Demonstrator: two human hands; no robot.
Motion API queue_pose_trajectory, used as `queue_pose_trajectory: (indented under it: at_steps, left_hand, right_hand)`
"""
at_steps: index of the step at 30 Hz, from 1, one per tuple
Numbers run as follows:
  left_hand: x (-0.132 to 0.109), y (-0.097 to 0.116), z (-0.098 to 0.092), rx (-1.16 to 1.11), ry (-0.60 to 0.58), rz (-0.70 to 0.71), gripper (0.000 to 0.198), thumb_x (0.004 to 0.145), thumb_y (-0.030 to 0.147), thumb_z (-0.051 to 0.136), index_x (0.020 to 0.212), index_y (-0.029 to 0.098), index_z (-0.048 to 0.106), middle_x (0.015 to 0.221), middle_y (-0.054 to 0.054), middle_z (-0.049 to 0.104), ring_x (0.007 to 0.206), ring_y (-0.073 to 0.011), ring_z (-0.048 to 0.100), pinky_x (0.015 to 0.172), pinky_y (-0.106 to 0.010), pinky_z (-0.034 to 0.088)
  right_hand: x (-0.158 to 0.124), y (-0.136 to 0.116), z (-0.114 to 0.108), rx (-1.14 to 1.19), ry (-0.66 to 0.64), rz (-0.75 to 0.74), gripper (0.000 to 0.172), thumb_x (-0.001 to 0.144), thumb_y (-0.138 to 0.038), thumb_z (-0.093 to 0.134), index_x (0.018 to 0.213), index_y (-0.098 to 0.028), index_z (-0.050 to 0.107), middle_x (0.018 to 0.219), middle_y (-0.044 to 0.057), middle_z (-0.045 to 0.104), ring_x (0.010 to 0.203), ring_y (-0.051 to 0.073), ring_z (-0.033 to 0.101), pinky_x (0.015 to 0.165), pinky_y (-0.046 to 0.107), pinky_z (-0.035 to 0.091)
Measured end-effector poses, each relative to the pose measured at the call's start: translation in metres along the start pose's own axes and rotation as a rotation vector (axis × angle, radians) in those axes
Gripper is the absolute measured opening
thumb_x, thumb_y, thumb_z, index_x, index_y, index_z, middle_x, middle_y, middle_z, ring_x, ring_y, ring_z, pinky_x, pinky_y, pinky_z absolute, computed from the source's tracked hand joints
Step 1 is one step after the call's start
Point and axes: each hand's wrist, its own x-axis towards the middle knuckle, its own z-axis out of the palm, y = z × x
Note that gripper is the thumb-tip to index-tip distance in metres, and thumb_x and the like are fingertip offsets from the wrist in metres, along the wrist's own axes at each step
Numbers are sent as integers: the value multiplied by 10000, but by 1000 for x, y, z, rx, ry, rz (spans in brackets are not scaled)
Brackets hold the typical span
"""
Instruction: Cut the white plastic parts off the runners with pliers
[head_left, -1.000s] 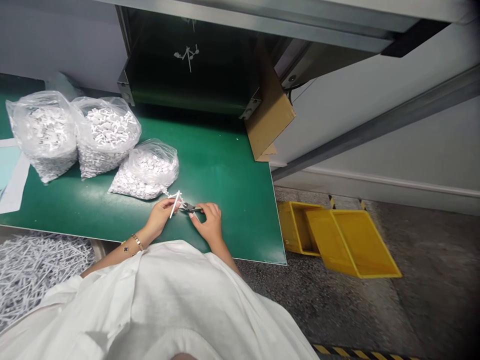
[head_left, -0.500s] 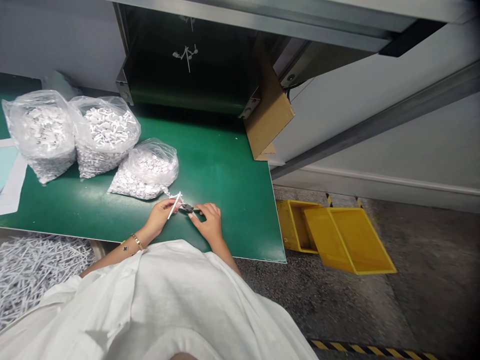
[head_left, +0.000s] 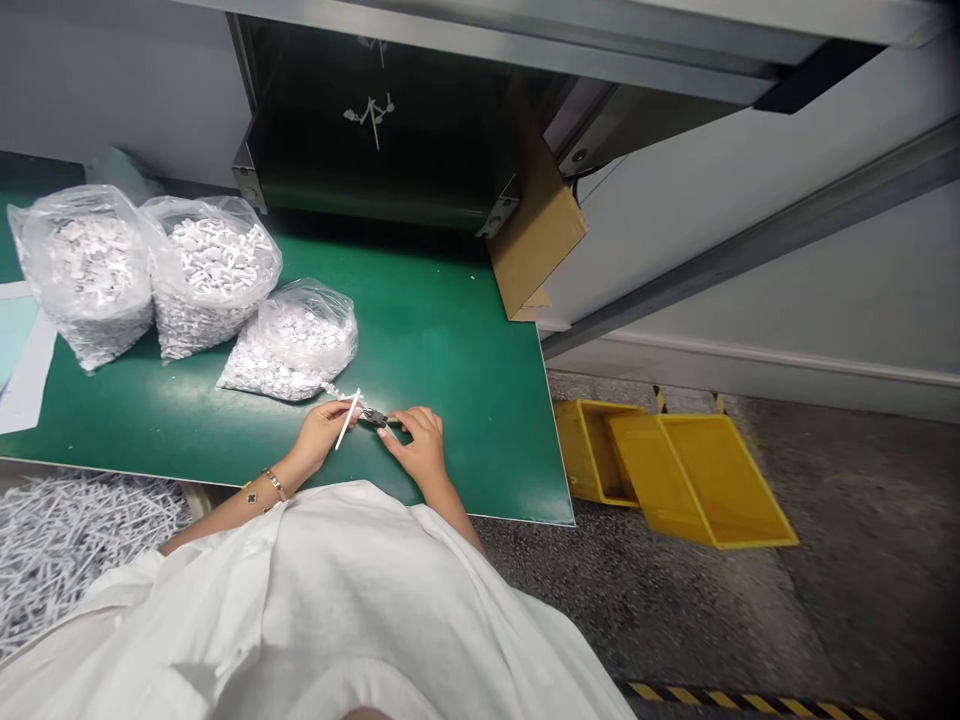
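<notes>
My left hand (head_left: 324,428) is closed on a branched white plastic piece (head_left: 347,420) over the green table (head_left: 465,400). Dark-headed pliers (head_left: 375,417) are gripped in my right hand (head_left: 420,440), their jaws beside the white piece. Just behind my left hand sits a clear bag (head_left: 292,340) of small white parts. To its left stand two fuller bags, a middle one (head_left: 214,275) and a left one (head_left: 86,275). Whether the jaws touch the piece is too small to tell.
A dark conveyor belt (head_left: 315,150) bears white branched pieces (head_left: 373,115) beyond the table. Cardboard (head_left: 536,225) stands at its right. Yellow crates (head_left: 697,480) lie on the floor at right; white sticks (head_left: 82,550) fill a spot at lower left.
The white piece has tilted and shifted slightly down and left in my left hand. The piece on the conveyor sits slightly lower. Both hands remain nearly in place.
</notes>
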Motion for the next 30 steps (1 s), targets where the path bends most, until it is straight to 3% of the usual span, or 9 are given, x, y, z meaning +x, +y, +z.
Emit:
queue_pose_trajectory:
  at_steps: [8, 15, 19, 23, 26, 30]
  left_hand:
    - [3, -4, 1, -22, 7, -31, 373, 586, 455, 770, 786, 142, 736, 773, -50, 695, 725, -169, 590, 720, -285, 453]
    - [2, -9, -2, 68, -27, 55, 336, 687, 434, 717, 857, 144, 727, 802, -57, 695, 719, -170, 597, 691, -288, 477]
    - [2, -7, -11, 348, -154, 319, 244, 843, 352, 581, 903, 153, 708, 822, -68, 670, 716, -160, 604, 658, -277, 491]
    - [3, 8, -29, 922, -190, 748, 253, 934, 238, 445, 1012, 189, 681, 943, -89, 658, 869, -201, 609, 772, -339, 481]
    - [3, 29, -42, 1208, -74, 962, 255, 941, 203, 443, 1115, 176, 629, 964, -101, 667, 871, -219, 605, 758, -348, 468]
    - [6, 62, -52, 1294, 181, 1123, 153, 911, 195, 521, 1005, 171, 639, 893, -76, 681, 821, -205, 594, 717, -329, 444]
  right_hand:
    - [-2, -2, -1, -32, 55, -32, 200, 839, -409, 600, 821, -217, 650, 711, 7, 585, 786, 175, 529, 800, 325, 367]
    - [-1, -2, 1, -5, 107, -15, 177, 829, -382, 601, 808, -212, 643, 652, -8, 549, 741, 171, 535, 772, 318, 383]
    - [0, -2, -1, 34, 116, 14, 152, 816, -362, 606, 814, -213, 637, 663, -13, 548, 744, 168, 534, 770, 316, 380]
    - [0, -2, -1, 45, 95, 3, 149, 802, -358, 617, 841, -216, 636, 708, -4, 572, 781, 176, 538, 792, 325, 373]
    - [0, -2, -1, 34, 70, 21, 142, 797, -352, 615, 847, -221, 634, 738, -1, 580, 771, 173, 531, 775, 320, 373]
    - [0, -2, 0, 16, 41, 25, 144, 788, -348, 624, 851, -220, 636, 766, 5, 586, 779, 175, 526, 778, 323, 366]
